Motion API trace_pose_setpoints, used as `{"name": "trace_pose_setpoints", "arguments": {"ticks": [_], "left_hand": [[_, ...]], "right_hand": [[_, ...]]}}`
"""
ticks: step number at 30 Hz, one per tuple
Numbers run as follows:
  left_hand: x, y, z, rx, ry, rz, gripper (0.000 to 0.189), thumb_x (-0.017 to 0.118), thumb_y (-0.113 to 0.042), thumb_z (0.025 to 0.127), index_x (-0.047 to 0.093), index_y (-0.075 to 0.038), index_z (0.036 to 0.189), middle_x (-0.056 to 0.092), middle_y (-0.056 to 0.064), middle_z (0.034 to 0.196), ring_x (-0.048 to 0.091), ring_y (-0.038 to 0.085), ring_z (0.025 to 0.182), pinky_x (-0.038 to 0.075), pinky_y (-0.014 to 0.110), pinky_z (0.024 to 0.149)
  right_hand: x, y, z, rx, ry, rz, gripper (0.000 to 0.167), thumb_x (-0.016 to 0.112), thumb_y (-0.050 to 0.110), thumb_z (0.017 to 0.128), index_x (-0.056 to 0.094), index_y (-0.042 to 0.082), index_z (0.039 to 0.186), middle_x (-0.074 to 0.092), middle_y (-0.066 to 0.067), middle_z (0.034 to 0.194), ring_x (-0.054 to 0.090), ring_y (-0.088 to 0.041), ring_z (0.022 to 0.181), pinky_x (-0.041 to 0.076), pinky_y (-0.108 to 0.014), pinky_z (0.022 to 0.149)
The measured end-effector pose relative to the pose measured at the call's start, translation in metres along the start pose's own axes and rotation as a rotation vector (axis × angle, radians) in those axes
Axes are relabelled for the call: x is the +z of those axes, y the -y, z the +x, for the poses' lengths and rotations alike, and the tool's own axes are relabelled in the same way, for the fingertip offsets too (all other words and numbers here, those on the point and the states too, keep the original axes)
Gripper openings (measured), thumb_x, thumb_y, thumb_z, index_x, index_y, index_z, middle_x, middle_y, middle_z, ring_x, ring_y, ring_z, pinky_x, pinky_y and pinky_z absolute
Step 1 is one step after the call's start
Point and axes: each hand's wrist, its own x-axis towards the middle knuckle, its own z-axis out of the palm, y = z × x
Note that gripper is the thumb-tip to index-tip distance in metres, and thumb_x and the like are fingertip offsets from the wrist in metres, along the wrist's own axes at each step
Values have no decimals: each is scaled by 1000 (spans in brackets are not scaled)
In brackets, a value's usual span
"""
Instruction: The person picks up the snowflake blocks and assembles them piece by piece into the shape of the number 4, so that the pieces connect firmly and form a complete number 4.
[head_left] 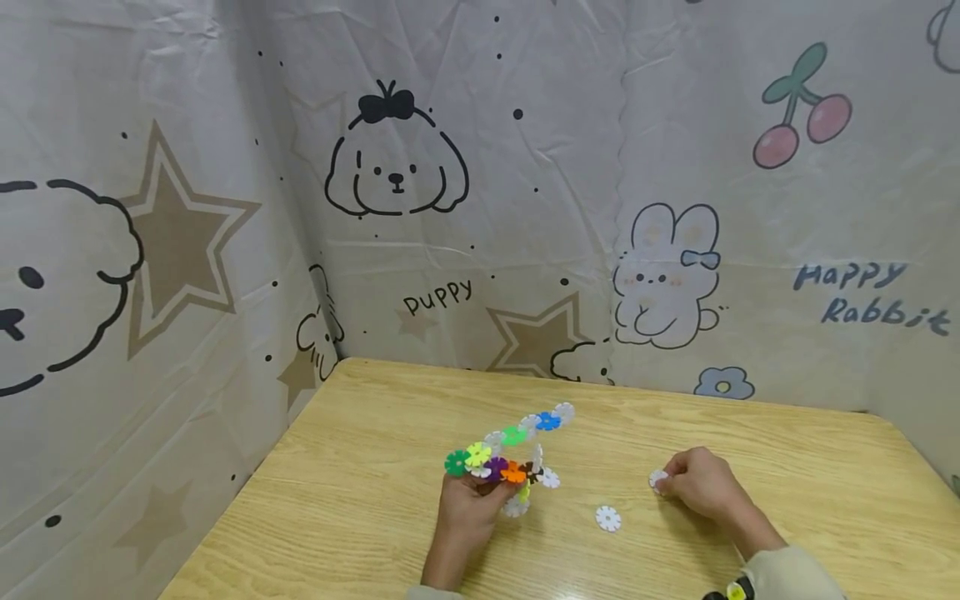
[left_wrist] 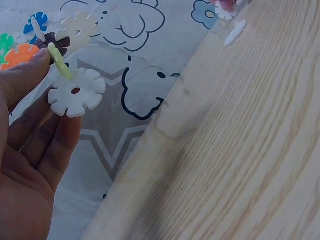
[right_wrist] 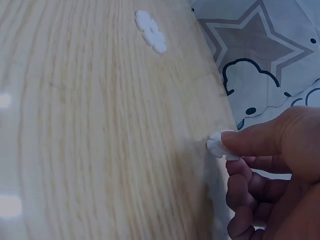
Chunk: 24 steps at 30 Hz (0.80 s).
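My left hand (head_left: 467, 508) grips a joined chain of colourful notched plastic discs (head_left: 513, 472), in green, yellow, purple, orange, blue, brown and white. A white disc (left_wrist: 77, 92) hangs at the near end of it in the left wrist view, fixed to a yellow one (left_wrist: 60, 61). With thumb and fingers my right hand (head_left: 705, 482) pinches a single white snowflake disc (right_wrist: 221, 145), just over the table. Another white snowflake disc (head_left: 608, 518) lies flat on the wood between the two hands.
The wooden table (head_left: 360, 500) has a back edge against a patterned cloth (head_left: 525, 208), which also hangs at the left. Near my right sleeve (head_left: 791, 573) is a small black and yellow object (head_left: 737, 591) at the bottom edge.
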Motion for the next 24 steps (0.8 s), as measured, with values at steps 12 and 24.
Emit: {"name": "trace_pose_setpoints", "arguments": {"ticks": [12, 24], "left_hand": [[2, 2, -1, -3, 21, 15, 19, 79, 5, 80, 71, 10, 97, 72, 19, 93, 71, 19, 86, 57, 31, 77], [7, 3, -2, -31, 32, 50, 21, 79, 4, 80, 71, 8, 98, 73, 14, 94, 70, 14, 85, 57, 30, 77]], "right_hand": [[-8, 39, -7, -63, -9, 100, 7, 72, 11, 86, 70, 6, 81, 62, 0, 78, 49, -19, 73, 41, -34, 61], [-14, 82, -19, -177, 6, 204, 6, 72, 13, 91, 72, 7, 88, 60, 0, 78, 51, -19, 75, 42, -35, 63]]}}
